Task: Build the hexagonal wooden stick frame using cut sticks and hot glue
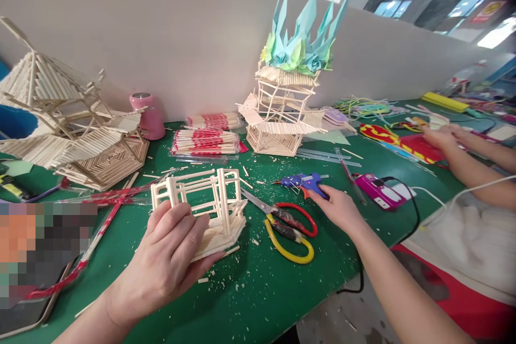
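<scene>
Blue glue gun [297, 181], handle [319, 192] pinched in the right hand [341, 209], points its nozzle [277, 183] from that grip toward the stick frame [224, 201] clasped by the left hand [161, 260].

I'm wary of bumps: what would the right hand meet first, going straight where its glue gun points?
Led by the glue gun, the right hand would probably meet the stick frame first; depth is unclear.

Small open-sided stick frame [224, 207], tilted, over green table [258, 295]; blue glue gun [303, 183] nearby, nozzle [276, 182] toward stick frame
</scene>
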Demonstrator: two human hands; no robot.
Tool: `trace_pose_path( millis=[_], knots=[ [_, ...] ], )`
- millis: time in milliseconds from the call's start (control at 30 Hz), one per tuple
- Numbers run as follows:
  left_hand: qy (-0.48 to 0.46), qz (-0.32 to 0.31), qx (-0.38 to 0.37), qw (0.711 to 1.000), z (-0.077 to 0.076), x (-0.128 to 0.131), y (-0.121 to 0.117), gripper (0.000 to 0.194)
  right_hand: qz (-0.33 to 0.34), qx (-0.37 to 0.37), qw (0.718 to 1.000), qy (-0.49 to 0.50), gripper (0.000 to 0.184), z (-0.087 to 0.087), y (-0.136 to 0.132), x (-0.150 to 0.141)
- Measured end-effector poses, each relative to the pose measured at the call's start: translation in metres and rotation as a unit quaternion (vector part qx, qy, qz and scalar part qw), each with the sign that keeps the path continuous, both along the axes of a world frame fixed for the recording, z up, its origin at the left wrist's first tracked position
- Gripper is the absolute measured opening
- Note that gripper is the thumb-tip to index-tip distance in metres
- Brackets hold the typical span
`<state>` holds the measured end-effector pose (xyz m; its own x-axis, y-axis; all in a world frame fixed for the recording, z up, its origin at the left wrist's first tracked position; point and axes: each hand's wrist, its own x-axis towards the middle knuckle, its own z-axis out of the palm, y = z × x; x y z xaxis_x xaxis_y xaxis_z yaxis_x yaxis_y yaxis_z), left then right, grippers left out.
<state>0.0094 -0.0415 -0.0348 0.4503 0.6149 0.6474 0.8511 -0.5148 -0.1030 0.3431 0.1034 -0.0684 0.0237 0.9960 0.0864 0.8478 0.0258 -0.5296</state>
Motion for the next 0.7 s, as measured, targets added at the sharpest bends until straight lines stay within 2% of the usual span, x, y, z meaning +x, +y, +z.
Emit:
trace_pose_path(
  millis=[100, 167, 233, 267, 300, 367, 433, 600, 700],
  knots=[
    [0.002, -0.002, 0.013, 1.0, -0.002, 0.001, -0.002, 0.035, -0.011, 0.041, 0.999, -0.023, 0.029, 0.002, -0.005, -0.007],
    [0.003, -0.006, 0.018, 1.0, -0.003, 0.002, -0.003, 0.035, -0.004, 0.076, 0.997, -0.022, 0.032, 0.012, -0.016, -0.019],
    [0.002, -0.012, 0.025, 1.0, -0.002, 0.003, -0.004, 0.033, 0.035, 0.099, 0.994, 0.004, 0.03, 0.026, -0.033, -0.04],
    [0.004, -0.016, 0.031, 0.999, -0.002, 0.005, -0.005, 0.032, 0.076, 0.104, 0.991, 0.03, 0.027, 0.034, -0.043, -0.052],
    [0.007, -0.021, 0.038, 0.999, -0.002, 0.006, -0.006, 0.031, 0.154, 0.111, 0.977, 0.093, 0.024, 0.042, -0.053, -0.065],
    [0.02, -0.031, 0.052, 0.998, -0.001, 0.009, -0.008, 0.028, 0.293, 0.099, 0.934, 0.18, 0.021, 0.054, -0.07, -0.091],
    [0.036, -0.04, 0.058, 0.997, -0.001, 0.011, -0.009, 0.027, 0.355, 0.093, 0.906, 0.21, 0.021, 0.062, -0.081, -0.111],
    [0.038, -0.04, 0.06, 0.997, 0.0, 0.01, -0.01, 0.027, 0.361, 0.041, 0.902, 0.234, 0.016, 0.063, -0.084, -0.138],
    [0.023, -0.011, 0.08, 0.996, -0.001, 0.005, -0.01, 0.036, 0.352, 0.015, 0.898, 0.265, 0.019, 0.061, -0.077, -0.147]
  ],
)
